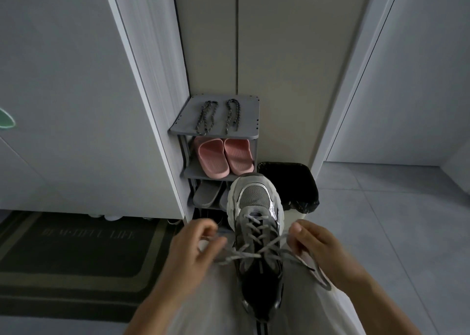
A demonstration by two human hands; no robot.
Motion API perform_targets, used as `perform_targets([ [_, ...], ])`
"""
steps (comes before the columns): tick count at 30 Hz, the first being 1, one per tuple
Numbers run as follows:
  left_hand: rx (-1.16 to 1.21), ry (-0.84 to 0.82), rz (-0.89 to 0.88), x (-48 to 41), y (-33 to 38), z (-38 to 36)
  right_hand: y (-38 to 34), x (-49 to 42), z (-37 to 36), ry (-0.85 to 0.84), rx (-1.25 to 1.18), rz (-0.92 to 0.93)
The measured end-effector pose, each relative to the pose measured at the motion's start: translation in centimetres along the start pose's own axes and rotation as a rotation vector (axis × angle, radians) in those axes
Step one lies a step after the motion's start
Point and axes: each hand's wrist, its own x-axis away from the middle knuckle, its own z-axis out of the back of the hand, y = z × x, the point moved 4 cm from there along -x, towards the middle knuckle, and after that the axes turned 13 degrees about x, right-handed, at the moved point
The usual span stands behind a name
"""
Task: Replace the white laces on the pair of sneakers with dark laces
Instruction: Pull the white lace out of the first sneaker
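Grey tile floor (381,220) and pale cabinet fronts fill most of the view, with a dark doormat (76,253) low on the left. Shoe rack (250,111) stands in the corner beside a bin (292,184) lined with a black bag; pink slippers (223,156) sit on the rack's second shelf. One sneaker (254,200) is in front of me, resting on the person's light trousers (221,309) between the two hands. Its long axis runs near to far, almost straight up the frame, toe away towards the rack, heel towards the wearer and tongue side facing the camera. Left hand (193,248) has its fingers curled round one end of the white lace (250,222), though the hand is blurred. Right hand (320,245) pinches the other end between thumb and fingers. The hands are well apart, one on each side of the shoe, and the two ends cross over the upper eyelets. Progress, as I judge it, is at the very start. The white lace is still threaded through every eyelet I can see, and only the top looks slack. Both dark laces (206,117) lie untouched, folded side by side on the rack's top shelf, well apart from the shoe. Second sneaker not in view, so I cannot tell its state. Still to do: unthread this lace, thread in a dark one, repeat on the other shoe.
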Motion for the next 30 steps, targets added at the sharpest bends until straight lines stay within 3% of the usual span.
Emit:
perform_targets([
  [3, -0.394, -0.054, -0.333, -0.2, 2.6, -3.8, -0.9, -0.6, -0.9, -0.109, 0.208, -0.010],
  [5, -0.549, -0.076, -0.451, -0.6, 3.2, -5.2, -1.4, -0.9, -1.7, -0.123, 0.504, 0.032],
  [6, -0.572, -0.094, -0.477, -1.0, 3.3, -5.3, -1.6, -0.9, -1.9, -0.103, 0.537, 0.049],
  [9, -0.552, -0.144, -0.526, -1.2, 3.1, -4.8, -1.4, -0.7, -2.3, -0.041, 0.238, 0.006],
  [12, -0.385, -0.226, -0.451, -1.1, 2.0, -4.5, -1.0, -0.4, -2.3, 0.065, 0.029, -0.069],
  [16, 0.056, -0.273, -0.203, -1.1, 1.3, -4.1, 0.8, -0.3, -2.6, 0.140, -0.481, -0.170],
  [18, 0.333, -0.261, -0.056, -0.6, 1.1, -3.7, 1.5, -0.4, -2.4, 0.181, -0.610, -0.224],
  [22, 0.855, -0.076, 0.240, 0.4, -1.2, -2.5, 1.9, -0.3, -3.0, 0.244, -0.830, -0.275],
  [25, 1.163, 0.118, 0.305, 0.2, -2.3, -0.7, 2.0, -0.3, -3.3, 0.257, -0.934, -0.388],
  [28, 1.268, 0.335, 0.311, -0.4, -3.4, 2.0, 2.3, -0.1, -3.3, 0.221, -0.854, -0.500],
  [30, 1.077, 0.264, 0.243, -0.8, -2.6, 2.4, 2.1, -0.1, -3.4, 0.169, -0.721, -0.508],
])
